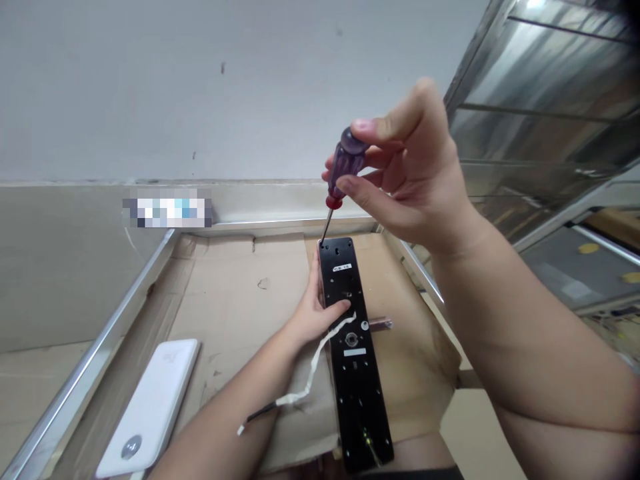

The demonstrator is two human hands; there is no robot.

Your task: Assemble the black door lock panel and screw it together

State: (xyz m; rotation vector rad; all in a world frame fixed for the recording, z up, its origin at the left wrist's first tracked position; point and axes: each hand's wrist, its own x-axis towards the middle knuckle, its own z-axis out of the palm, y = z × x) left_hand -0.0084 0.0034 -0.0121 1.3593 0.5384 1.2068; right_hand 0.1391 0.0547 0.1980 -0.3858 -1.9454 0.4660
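My right hand (pixel 410 167) is closed around the purple handle of a screwdriver (pixel 346 163), with the thumb and fingers along the grip and one finger on its end cap. The thin shaft slants down, and its tip meets the far left corner of a long black door lock panel (pixel 345 287). My left hand (pixel 319 310) grips this panel by its left side, thumb lying across the face. Small screw holes, a round fitting and white labels show on the panel. From its middle a white-wrapped cable (pixel 314 367) trails left over my forearm, ending in a small white plug.
Cardboard (pixel 235 293) lines a metal-framed work surface. A white power bank (pixel 153 407) lies at the left. A short reddish-brown bar (pixel 381 324) juts out at the panel's right side. A wall (pixel 250 100) stands behind, metal panels (pixel 525 120) at the right.
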